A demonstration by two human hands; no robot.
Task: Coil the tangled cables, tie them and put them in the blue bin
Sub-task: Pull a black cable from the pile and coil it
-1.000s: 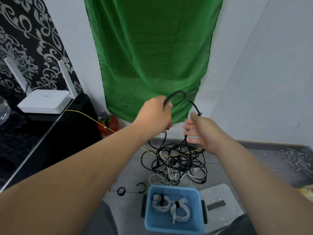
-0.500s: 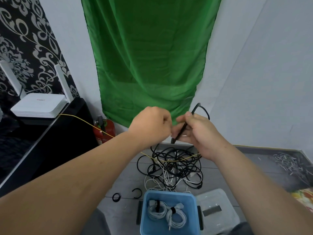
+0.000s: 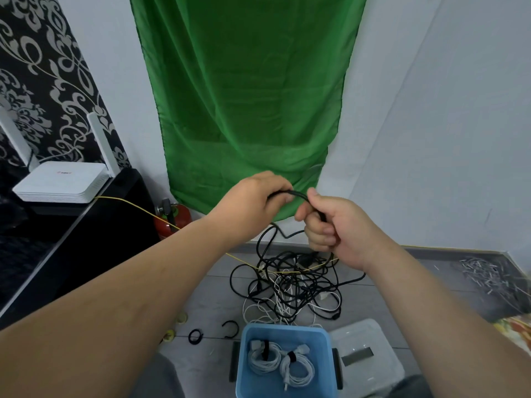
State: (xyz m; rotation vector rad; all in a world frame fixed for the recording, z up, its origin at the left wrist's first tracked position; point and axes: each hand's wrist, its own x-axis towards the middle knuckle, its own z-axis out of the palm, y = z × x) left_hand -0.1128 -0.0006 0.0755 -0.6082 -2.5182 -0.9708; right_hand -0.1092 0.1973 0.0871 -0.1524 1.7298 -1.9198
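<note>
A black cable [image 3: 296,194] runs in a short arc between my two hands, held up in front of the green cloth. My left hand [image 3: 253,199] grips one side of it and my right hand [image 3: 333,225] grips the other, fingers curled round it. The cable hangs down from my hands into a tangled pile of black and white cables [image 3: 293,285] on the grey floor. Below the pile stands the blue bin [image 3: 247,369], holding two coiled white cables [image 3: 280,361] bound with black ties.
Two black ties [image 3: 212,333] lie on the floor left of the bin; a clear lid [image 3: 365,357] lies on its right. A thin yellow wire [image 3: 138,206] runs from the white router [image 3: 61,182] on the black cabinet across the pile. A red extinguisher [image 3: 172,218] stands by the wall.
My hands drew together, then a little apart again; the tall loop is now a short arc between them. My right hand, pinching the cable's end before, now grips the cable in a fist.
</note>
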